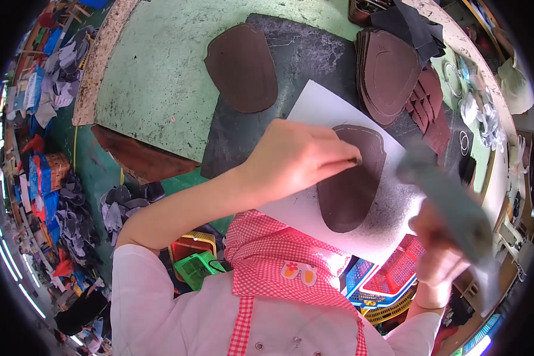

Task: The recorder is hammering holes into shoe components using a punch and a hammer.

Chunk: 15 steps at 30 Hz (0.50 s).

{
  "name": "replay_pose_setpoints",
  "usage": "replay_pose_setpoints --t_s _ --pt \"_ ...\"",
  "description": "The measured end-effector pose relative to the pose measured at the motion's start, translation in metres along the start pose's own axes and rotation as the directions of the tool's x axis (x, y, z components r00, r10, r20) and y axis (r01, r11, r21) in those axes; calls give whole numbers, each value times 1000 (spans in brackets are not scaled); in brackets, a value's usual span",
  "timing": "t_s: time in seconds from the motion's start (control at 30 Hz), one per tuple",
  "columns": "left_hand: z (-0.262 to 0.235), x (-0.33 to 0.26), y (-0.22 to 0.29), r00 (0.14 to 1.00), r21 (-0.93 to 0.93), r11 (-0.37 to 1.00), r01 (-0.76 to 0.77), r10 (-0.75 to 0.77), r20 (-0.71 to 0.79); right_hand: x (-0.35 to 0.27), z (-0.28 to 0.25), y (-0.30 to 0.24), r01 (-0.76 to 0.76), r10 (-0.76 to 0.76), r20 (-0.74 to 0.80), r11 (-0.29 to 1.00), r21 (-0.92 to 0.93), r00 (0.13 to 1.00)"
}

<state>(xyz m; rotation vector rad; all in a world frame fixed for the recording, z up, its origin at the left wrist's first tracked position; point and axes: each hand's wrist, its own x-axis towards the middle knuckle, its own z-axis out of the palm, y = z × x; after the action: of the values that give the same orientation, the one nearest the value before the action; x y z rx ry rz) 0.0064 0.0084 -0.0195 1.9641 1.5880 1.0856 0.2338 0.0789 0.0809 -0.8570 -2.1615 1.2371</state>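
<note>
A brown shoe-part-shaped piece [353, 190] with a pale line along its upper edge lies on a white sheet [305, 107]. My left hand [305, 157] is over this piece, its thumb and fingers pinched together. A small dark tip shows at the fingertips, too little to name. To the right, my right hand [439, 246] is closed around a long grey tool [457, 207], raised above the sheet's right side and smeared by motion; its kind is unclear. Dark speckles cover the sheet's lower right.
A dark board [308, 53] lies under the sheet on the green table [154, 65]. Another brown piece [243, 68] sits at the upper left, a stack of brown pieces [388, 77] at the upper right. Colored baskets [391, 276] stand below the table edge.
</note>
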Motion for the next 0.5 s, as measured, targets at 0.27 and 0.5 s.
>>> replay_pose_setpoints --t_s 0.27,0.5 --pt "-22 10 -2 860 -756 434 490 -381 340 0 16 33 -109 195 329 959 -263 924" --pt "-5 15 11 913 -684 607 404 -226 339 6 18 44 -401 402 281 914 -64 872"
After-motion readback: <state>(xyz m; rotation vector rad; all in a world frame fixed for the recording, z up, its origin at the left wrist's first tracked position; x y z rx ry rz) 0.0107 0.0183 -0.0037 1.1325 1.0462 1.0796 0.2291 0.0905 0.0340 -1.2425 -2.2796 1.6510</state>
